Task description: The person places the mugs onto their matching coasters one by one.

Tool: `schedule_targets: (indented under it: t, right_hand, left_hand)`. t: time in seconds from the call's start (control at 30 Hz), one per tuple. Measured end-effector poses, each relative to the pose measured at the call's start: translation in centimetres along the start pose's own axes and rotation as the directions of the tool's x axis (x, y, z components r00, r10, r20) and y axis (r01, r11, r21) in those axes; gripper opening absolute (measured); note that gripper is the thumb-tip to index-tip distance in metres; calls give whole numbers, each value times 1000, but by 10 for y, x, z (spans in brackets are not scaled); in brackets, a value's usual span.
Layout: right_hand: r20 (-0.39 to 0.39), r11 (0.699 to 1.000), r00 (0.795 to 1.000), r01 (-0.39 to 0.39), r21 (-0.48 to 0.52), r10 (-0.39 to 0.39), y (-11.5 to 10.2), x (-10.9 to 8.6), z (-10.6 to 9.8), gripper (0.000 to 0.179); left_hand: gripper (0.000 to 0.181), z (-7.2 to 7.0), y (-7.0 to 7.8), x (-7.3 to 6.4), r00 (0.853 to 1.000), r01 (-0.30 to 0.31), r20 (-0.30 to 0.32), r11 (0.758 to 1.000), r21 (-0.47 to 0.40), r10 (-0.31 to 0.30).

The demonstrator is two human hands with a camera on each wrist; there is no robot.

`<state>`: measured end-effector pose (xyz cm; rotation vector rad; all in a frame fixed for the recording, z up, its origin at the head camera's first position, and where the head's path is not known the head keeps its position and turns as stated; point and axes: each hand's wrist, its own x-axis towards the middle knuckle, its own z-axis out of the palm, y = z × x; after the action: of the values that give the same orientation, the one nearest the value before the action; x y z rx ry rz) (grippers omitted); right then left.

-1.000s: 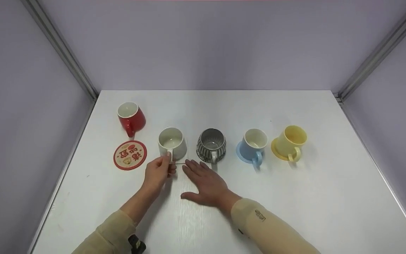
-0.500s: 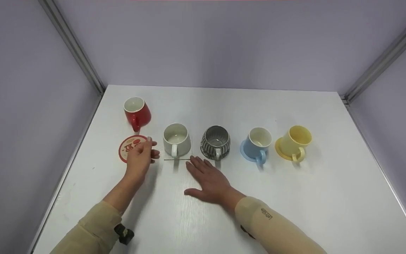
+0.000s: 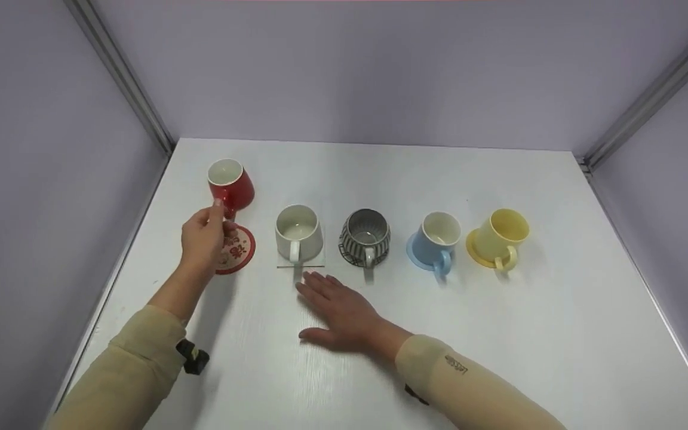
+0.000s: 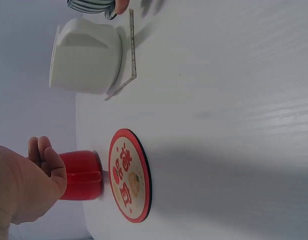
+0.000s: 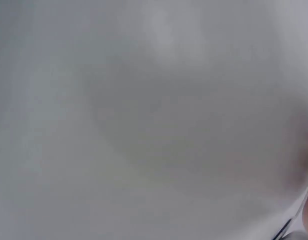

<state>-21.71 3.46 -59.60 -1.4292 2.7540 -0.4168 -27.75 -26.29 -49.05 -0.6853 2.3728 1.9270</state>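
Observation:
My left hand [image 3: 203, 236] is at the handle of a red mug [image 3: 237, 190], its thumb overlapping the handle and its fingers bent. In the left wrist view those fingers cover part of the red mug [image 4: 86, 175]; I cannot tell whether they grip the handle. Just in front of that mug lies a round red-rimmed coaster [image 3: 240, 251] with red characters, partly behind the hand in the head view. My right hand [image 3: 344, 313] is spread with straight fingers, palm down, in front of a white mug [image 3: 303, 242] on a thin square coaster [image 3: 319, 261].
A grey striped mug [image 3: 356, 242] stands on a dark wire coaster [image 3: 347, 257]. To its right are a blue mug [image 3: 430, 248] on a blue coaster [image 3: 414, 254] and a yellow mug [image 3: 490, 242] on a yellow coaster [image 3: 473, 254]. Pale walls bound the white table [image 3: 499, 346].
My left hand has let go of the white mug's handle and moved left and away from me to the red mug. My right hand has drawn back slightly from the square coaster.

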Motion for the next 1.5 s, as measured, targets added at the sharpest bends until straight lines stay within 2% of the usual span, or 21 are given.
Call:
schedule_targets:
  t: [0.17, 0.37, 0.73, 0.93, 1.03, 1.17, 1.5]
  right_hand:
    - [24, 998, 998, 56, -7, -55, -17, 12, 3, 90]
    - [64, 998, 996, 59, -21, -58, -27, 33, 8, 91]
    - [70, 1000, 997, -30, 5, 30, -38, 73, 17, 88]
    - [93, 997, 993, -72, 26, 70, -37, 91, 18, 89]
    - [92, 997, 993, -76, 23, 73, -35, 94, 21, 90]
    - [97, 997, 993, -65, -31, 68, -32, 91, 27, 90]
    - [113, 993, 991, -66, -97, 77, -33, 87, 31, 91]
  left_hand:
    - [71, -1, 7, 9, 1000, -8, 11, 999, 34, 8]
    - [75, -2, 10, 20, 999, 42, 34, 999, 9, -42]
    - [76, -5, -3, 28, 995, 81, 51, 997, 21, -82]
    - [76, -3, -3, 32, 992, 110, 62, 993, 40, -112]
    - [74, -2, -3, 34, 991, 119, 66, 993, 4, -119]
    - [71, 2, -4, 37, 990, 118, 78, 992, -34, -115]
    - [72, 7, -8, 40, 985, 140, 102, 990, -30, -136]
